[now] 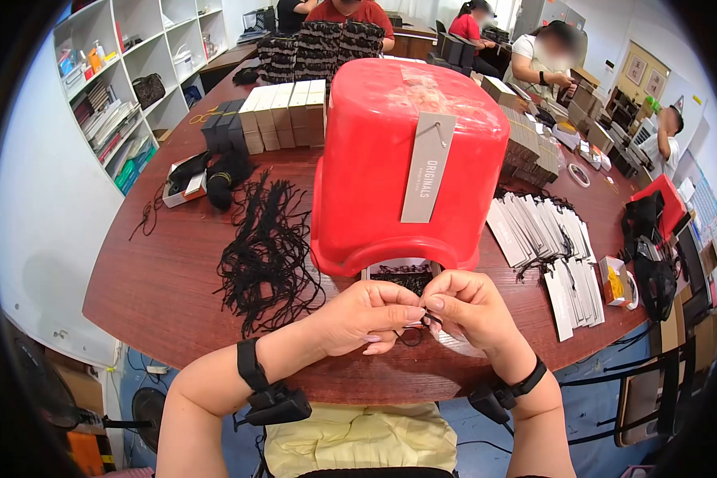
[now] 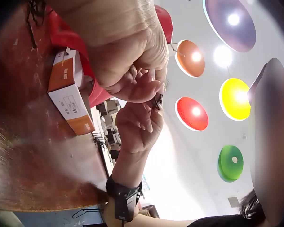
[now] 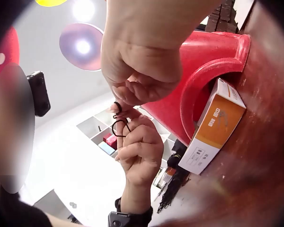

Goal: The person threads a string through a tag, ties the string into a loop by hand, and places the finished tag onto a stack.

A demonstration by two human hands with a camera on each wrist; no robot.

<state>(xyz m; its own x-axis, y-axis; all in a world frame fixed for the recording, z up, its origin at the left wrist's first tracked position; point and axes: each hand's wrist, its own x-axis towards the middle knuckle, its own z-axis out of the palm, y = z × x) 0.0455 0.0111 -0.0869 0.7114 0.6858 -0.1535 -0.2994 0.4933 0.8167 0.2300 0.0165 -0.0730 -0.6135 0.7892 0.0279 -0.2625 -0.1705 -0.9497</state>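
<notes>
Both hands meet in front of an upturned red plastic tub (image 1: 366, 159), working a thin black cord (image 3: 119, 127) held between their fingertips. My left hand (image 1: 362, 319) pinches the cord between thumb and forefinger. On the other side, my right hand (image 1: 474, 311) pinches it too, its thumb bent over the cord. A small loop of cord hangs below the fingers. Just behind the hands, an orange and white box (image 3: 213, 127) sits at the tub's arched opening, with black cords (image 1: 406, 279) inside. On the tub's face is a grey tag (image 1: 429, 171) reading "ORIGINALS".
A pile of black cords (image 1: 267, 255) lies left of the tub. Fanned tags with cords (image 1: 546, 231) lie to its right, near a small box (image 1: 613, 280). Stacks of tags (image 1: 283, 115) stand behind. Other people sit around the dark red table (image 1: 159, 295).
</notes>
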